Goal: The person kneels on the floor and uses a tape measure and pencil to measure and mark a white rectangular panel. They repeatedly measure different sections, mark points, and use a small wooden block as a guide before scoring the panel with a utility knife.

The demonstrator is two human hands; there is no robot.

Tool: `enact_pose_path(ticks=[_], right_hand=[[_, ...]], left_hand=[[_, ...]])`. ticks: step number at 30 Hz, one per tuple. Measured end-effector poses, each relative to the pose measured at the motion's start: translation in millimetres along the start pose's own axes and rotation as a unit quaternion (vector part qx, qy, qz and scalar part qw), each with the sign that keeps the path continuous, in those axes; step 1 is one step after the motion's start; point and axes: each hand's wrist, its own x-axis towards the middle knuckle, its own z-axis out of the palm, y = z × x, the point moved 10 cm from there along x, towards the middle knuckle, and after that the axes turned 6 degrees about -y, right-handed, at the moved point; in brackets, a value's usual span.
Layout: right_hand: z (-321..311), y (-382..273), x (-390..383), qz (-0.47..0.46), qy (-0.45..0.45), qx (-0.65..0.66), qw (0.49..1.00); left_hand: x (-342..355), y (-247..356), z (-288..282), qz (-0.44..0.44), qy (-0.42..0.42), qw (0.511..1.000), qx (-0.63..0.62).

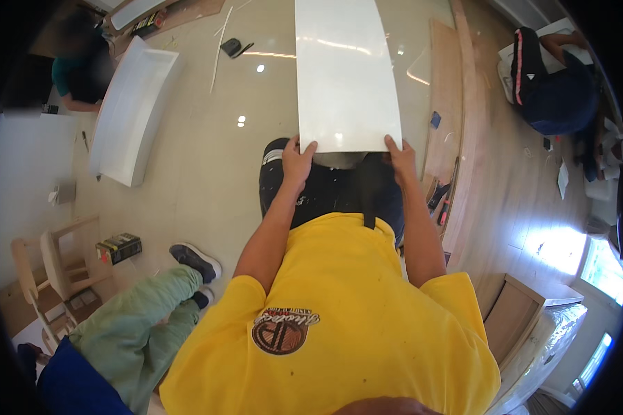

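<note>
A long glossy white panel (pixel 346 76) stretches away from me over the tiled floor, its near end just beyond my knees. My left hand (pixel 298 162) grips its near left corner, thumb on top and the other fingers hidden beneath. At the near right corner, my right hand (pixel 400 159) holds it the same way. Both my forearms reach forward over my dark trousers. The panel's far end runs out of the picture at the top.
A white open box-shaped unit (pixel 135 114) lies at the left, with a person (pixel 83 76) beside it. Another person in green trousers (pixel 138 325) is at the lower left, near a metal can (pixel 119 247). Wooden boards (pixel 457 104) lie on the right; a wrapped cabinet (pixel 533 332) stands lower right.
</note>
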Motion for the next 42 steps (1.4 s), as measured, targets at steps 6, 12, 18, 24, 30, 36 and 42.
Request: enact_pose_path(ticks=[6,12,18,24,30,36,42], right_hand=[[26.7,6.6,-31.9,0.046,-0.014,0.083,0.995],[54.0,30.5,-78.3,0.085,-0.013,0.060,0.995],[120.7,1.2,-27.3,0.109,-0.039,0.141,0.983],[173.6,-38.9,55.8,0.128,-0.125,0.039,0.983],[158.1,-113.0,43.5,0.157,-0.378,-0.369,0.834],[265.2,-270.4,110.4,-0.004,-0.430,-0.200,0.880],[492.9,-276.4,283.1,-0.137,-0.445,-0.390,0.794]], left_hand=[[-10.0,12.8,-8.0,-0.020,-0.014,0.988,-0.155],[8.0,7.2,-40.4,-0.019,-0.089,0.986,-0.139],[101.6,43.1,-72.7,-0.008,-0.013,0.991,-0.136],[207.9,100.4,-88.4,0.064,0.170,0.981,-0.068],[188.2,56.3,-71.1,-0.034,0.144,0.946,-0.288],[167.0,-74.2,-168.8,-0.150,0.250,0.942,-0.166],[179.1,-139.3,-306.9,-0.167,0.389,0.851,0.312]])
